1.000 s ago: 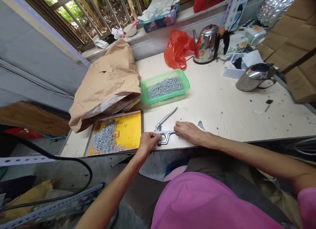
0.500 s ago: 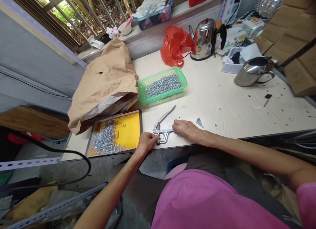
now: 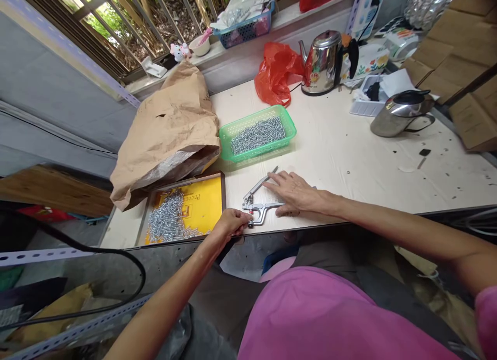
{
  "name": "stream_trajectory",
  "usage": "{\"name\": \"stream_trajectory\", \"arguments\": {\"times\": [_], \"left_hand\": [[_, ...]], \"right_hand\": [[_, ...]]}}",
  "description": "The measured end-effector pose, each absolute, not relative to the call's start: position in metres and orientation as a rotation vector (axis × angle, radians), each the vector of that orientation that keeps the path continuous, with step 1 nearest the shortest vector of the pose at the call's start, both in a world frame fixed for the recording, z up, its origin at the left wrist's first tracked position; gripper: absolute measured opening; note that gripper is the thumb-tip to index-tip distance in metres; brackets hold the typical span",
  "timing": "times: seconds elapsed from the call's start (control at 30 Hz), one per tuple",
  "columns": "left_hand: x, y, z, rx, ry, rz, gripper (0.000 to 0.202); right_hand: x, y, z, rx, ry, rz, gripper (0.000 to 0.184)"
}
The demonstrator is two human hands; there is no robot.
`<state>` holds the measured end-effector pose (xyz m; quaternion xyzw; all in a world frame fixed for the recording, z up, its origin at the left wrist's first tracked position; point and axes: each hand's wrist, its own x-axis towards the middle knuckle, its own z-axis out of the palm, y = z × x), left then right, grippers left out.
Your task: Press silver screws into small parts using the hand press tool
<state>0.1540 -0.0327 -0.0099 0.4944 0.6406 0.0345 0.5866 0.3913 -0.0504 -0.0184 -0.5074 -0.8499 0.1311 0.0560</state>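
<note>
A metal hand press tool [image 3: 259, 204] lies on the pale table [image 3: 349, 142] near its front edge, its handles spread apart. My left hand [image 3: 230, 222] is pinched at the tool's jaw, fingers closed on something too small to make out. My right hand [image 3: 292, 192] rests over the two handles, fingers stretched out toward the upper one, thumb by the lower one. A yellow-lined tray [image 3: 202, 204] holding a heap of small silver metal parts [image 3: 166, 222] sits just left of my left hand.
A green basket [image 3: 229, 137] filled with silver parts stands behind the tool. A brown paper sack [image 3: 171, 127] lies at the left. Farther back are a red plastic bag [image 3: 276, 72], a steel kettle [image 3: 322, 62], a tipped steel jug [image 3: 399, 114] and cardboard boxes [image 3: 466, 65].
My right hand has lifted from the lower handle and spread its fingers up over the raised handle. My left hand stays pinched at the jaw.
</note>
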Motion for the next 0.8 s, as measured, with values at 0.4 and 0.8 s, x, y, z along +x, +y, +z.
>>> {"name": "stream_trajectory", "arguments": {"times": [0.4,0.8], "left_hand": [[0.153,-0.037,-0.012,1.170,1.530,0.103,0.041],[0.182,-0.035,-0.012,2.537,1.261,0.184,0.045]], "right_hand": [[0.390,-0.019,-0.016,-1.525,-2.745,0.334,0.069],[0.386,-0.045,-0.017,-1.567,-2.646,0.391,0.040]]}}
